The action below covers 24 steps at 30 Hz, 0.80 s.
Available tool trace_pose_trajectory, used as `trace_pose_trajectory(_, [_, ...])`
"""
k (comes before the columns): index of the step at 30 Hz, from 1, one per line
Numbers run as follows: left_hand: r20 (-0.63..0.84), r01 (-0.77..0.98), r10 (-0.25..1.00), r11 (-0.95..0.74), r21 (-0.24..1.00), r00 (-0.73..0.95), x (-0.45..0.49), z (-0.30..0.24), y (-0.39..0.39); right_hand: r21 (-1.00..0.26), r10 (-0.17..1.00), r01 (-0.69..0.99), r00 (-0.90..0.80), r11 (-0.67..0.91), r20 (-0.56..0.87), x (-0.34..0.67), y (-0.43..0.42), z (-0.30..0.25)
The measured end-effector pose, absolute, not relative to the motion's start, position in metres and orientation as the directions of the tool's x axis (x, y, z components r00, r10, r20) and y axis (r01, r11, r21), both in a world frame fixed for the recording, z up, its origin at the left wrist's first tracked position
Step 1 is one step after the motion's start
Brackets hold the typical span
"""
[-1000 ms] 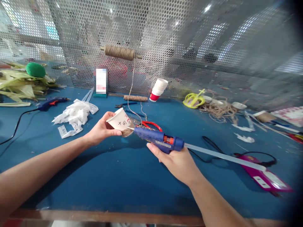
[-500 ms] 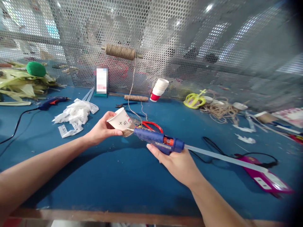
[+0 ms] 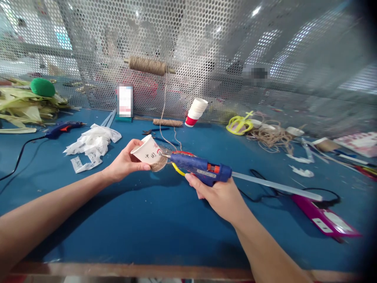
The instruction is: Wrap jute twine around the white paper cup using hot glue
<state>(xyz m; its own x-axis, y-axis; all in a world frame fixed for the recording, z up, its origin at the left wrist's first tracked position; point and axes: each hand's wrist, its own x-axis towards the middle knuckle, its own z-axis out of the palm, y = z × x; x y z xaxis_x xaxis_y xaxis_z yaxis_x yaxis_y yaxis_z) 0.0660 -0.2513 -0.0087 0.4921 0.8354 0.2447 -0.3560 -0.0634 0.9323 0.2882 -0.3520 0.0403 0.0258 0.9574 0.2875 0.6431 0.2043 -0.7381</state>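
1. Your left grip (image 3: 123, 165) is closed round the paper cup (image 3: 146, 151). It holds the cup tilted on its side, clear of the counter (image 3: 147, 228), with the mouth turned up and to the left.
2. Your right grip (image 3: 219, 194) is closed on the handle of the blue glue gun (image 3: 200, 169). The nozzle (image 3: 165, 156) points at the cup's lower wall, but you cannot tell whether it touches.
3. Judged done: a band of brown twine (image 3: 157, 166) covers the cup's base end.
4. Judged left: the white printed wall from that band up to the rim is bare.
5. A twine strand (image 3: 162, 110) runs from near the cup up to the spool (image 3: 147, 65) on the mesh panel and looks uncut.
6. A long glue stick (image 3: 273, 184) projects from the rear of the gun, so plenty of glue appears to remain.
7. The red scissors (image 3: 184, 153) lie on the counter just behind the gun, partly hidden.
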Motion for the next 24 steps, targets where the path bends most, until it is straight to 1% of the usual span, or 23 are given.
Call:
trace_pose_trajectory(8, [0.249, -0.347, 0.837, -0.077, 0.935, 0.487, 0.066, -0.01, -0.25, -0.779, 0.972, 0.598, 0.003, 0.187, 0.236, 0.287, -0.352, 0.047])
trace_pose_trajectory(12, [0.272, -0.356, 0.833, -0.097, 0.93, 0.482, 0.066, -0.009, -0.252, -0.82, 0.977, 0.548, 0.025, 0.162, 0.21, 0.287, -0.351, 0.047])
trace_pose_trajectory(15, [0.271, -0.353, 0.833, -0.098, 0.93, 0.483, 0.067, -0.005, -0.254, -0.887, 0.985, 0.439, 0.022, 0.142, 0.169, 0.289, -0.347, 0.043])
trace_pose_trajectory(18, [0.245, -0.324, 0.849, -0.092, 0.941, 0.469, 0.068, -0.001, -0.255, -0.963, 0.992, 0.245, 0.04, 0.108, 0.122, 0.298, -0.336, 0.042])
trace_pose_trajectory(20, [0.219, -0.299, 0.869, -0.087, 0.95, 0.444, 0.068, 0.001, -0.255, -0.983, 0.983, 0.15, 0.13, 0.109, 0.129, 0.309, -0.324, 0.044])
trace_pose_trajectory(21, [0.206, -0.287, 0.88, -0.085, 0.954, 0.428, 0.067, 0.002, -0.255, -0.983, 0.967, 0.138, 0.206, 0.12, 0.147, 0.317, -0.317, 0.045])
trace_pose_trajectory(23, [0.191, -0.278, 0.897, -0.081, 0.957, 0.398, 0.064, 0.005, -0.257, -0.972, 0.903, 0.203, 0.386, 0.118, 0.19, 0.335, -0.303, 0.047])
trace_pose_trajectory(24, [0.188, -0.28, 0.902, -0.079, 0.957, 0.388, 0.062, 0.006, -0.258, -0.952, 0.874, 0.296, 0.441, 0.073, 0.204, 0.345, -0.296, 0.047])
